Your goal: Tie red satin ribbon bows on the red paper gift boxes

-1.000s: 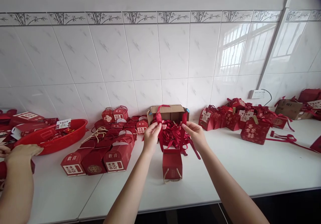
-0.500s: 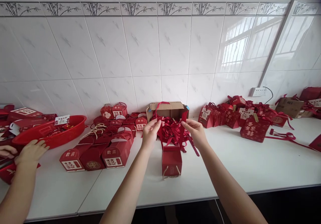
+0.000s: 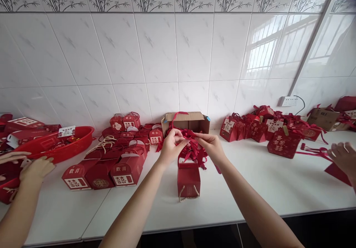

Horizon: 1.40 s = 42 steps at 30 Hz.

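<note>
Above a small red gift box [image 3: 188,177] my two hands have come close together. My left hand [image 3: 172,147] is closed, thumb and fingers pinching a red ribbon. The thumb and forefinger of my right hand [image 3: 211,147] pinch the ribbon too. How the ribbon crosses between the fingertips is too small to make out. The gift box stands upright on the white table, with a twisted rope handle hanging on its near side. Just behind it, a heap of red ribbons [image 3: 194,154] spills from an open cardboard box [image 3: 197,117].
Rows of red gift boxes [image 3: 125,172] stand at left, beside a red plastic basin [image 3: 73,149] where a co-worker's hands [image 3: 36,170] work. Red bags [image 3: 285,142] line the right side. Another person's hand [image 3: 343,159] is at the right edge. A tiled wall stands behind.
My hands have moved inward from apart to nearly touching, bringing the ribbon ends together. A co-worker's hand has appeared at the far right. The view has shifted slightly.
</note>
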Each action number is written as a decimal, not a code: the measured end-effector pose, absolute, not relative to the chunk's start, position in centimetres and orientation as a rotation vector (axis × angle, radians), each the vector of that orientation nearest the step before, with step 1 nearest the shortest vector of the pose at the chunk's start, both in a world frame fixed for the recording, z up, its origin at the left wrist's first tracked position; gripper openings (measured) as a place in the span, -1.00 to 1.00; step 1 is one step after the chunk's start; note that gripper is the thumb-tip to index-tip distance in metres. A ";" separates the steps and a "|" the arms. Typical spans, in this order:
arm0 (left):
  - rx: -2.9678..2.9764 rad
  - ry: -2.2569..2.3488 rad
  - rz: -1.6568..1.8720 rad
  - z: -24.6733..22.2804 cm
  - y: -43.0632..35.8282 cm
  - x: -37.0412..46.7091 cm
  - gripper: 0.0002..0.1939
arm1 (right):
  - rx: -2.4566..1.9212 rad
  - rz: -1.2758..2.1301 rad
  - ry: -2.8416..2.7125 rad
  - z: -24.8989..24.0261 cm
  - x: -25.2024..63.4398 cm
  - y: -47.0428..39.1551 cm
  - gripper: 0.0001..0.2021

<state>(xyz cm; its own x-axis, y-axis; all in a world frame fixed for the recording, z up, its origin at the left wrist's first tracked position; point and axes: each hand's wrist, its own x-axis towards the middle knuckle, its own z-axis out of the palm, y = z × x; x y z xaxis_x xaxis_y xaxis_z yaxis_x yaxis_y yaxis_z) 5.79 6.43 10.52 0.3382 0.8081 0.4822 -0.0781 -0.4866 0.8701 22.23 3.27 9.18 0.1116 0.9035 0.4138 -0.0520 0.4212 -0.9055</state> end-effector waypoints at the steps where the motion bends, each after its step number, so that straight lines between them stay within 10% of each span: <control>1: 1.745 0.660 1.259 10.6 6.5 5.9 -0.66 | -0.873 0.848 -1.298 9.2 22.1 3.1 -0.72; 17: 1.633 0.576 0.885 12.3 6.2 4.8 -0.58 | -0.660 0.447 -1.687 7.8 23.1 4.6 -0.81; 29: 1.406 0.679 0.829 11.5 7.6 4.1 -0.80 | -0.587 -0.677 -2.271 9.7 24.9 5.5 -0.75; 36: 2.045 0.892 1.194 11.3 5.8 3.9 -0.49 | -0.740 -0.294 -1.869 7.2 23.5 4.7 -0.72; 42: 2.399 1.258 1.505 6.8 6.9 0.7 -0.73 | -1.198 -0.010 -1.417 1.4 24.9 2.4 -0.69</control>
